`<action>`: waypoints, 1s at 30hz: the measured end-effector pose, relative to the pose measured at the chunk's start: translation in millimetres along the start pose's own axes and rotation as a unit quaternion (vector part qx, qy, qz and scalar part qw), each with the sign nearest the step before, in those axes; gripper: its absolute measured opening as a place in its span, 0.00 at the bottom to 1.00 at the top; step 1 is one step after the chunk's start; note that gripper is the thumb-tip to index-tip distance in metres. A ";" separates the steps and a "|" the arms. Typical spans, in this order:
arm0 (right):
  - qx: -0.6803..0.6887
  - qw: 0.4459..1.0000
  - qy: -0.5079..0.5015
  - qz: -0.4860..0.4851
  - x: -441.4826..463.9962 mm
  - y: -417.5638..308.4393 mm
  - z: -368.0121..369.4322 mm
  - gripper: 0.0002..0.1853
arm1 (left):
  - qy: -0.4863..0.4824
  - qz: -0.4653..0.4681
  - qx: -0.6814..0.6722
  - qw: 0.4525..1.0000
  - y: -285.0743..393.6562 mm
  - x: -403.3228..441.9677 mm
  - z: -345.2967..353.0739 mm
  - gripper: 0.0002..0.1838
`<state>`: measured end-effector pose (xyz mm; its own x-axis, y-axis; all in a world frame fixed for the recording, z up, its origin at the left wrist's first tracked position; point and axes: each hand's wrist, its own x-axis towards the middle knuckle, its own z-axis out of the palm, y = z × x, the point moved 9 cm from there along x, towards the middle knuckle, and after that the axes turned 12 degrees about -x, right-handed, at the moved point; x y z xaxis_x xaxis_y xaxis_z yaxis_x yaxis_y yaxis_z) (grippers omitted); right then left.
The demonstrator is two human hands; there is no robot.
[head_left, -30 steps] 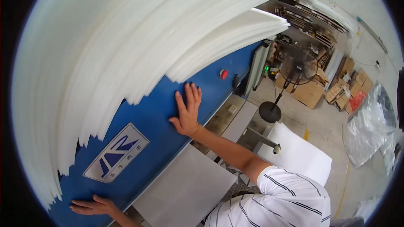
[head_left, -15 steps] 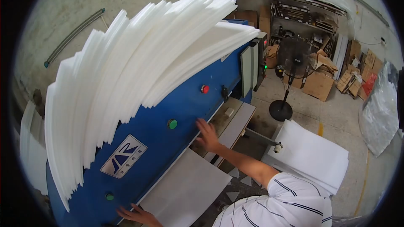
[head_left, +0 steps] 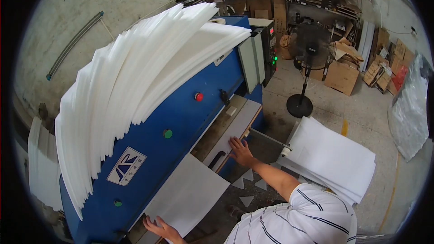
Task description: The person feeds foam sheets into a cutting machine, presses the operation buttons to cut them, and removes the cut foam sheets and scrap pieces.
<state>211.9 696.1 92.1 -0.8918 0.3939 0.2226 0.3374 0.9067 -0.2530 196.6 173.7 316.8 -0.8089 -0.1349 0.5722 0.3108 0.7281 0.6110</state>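
A white foam sheet [head_left: 190, 194] lies partly under the front of a blue machine [head_left: 181, 113] and sticks out toward me. My left hand [head_left: 162, 229], fingers spread, is at the sheet's left edge near the machine; whether it touches the sheet I cannot tell. My right hand [head_left: 241, 152] rests with fingers apart on the front of the light work board [head_left: 235, 126], beyond the sheet's right side. Beside that hand is a black slot or handle [head_left: 217, 159]. Neither hand grips anything.
A fanned stack of white foam sheets [head_left: 122, 77] leans on top of the machine, which has green buttons [head_left: 167, 133] and a red one [head_left: 198, 96]. More white sheets [head_left: 332, 158] are piled at right. A standing fan [head_left: 300, 105] and triangular scraps [head_left: 246, 201] are on the floor.
My right hand has moved from the machine's front face down to the work board's front edge. My left hand stays near the sheet's left edge. The whole view has shifted.
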 end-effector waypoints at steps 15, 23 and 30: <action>0.102 0.993 0.044 -0.047 15.8 14.1 7.6 0.38 | -0.019 0.002 -0.155 0.988 99.6 -6.6 13.2 0.22; 0.008 0.998 0.019 -0.059 23.2 -13.6 -0.1 0.35 | -0.006 0.021 -0.096 0.995 80.4 -9.7 -10.1 0.19; 0.030 0.997 0.041 -0.063 25.8 -21.1 1.4 0.33 | 0.126 -0.015 -0.080 0.989 36.7 23.2 -76.3 0.16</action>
<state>181.4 687.0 101.8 -0.8975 0.2914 0.3310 0.2041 0.9398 -0.2741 227.4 146.0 394.2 -0.6754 -0.3316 0.6586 0.3799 0.6090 0.6963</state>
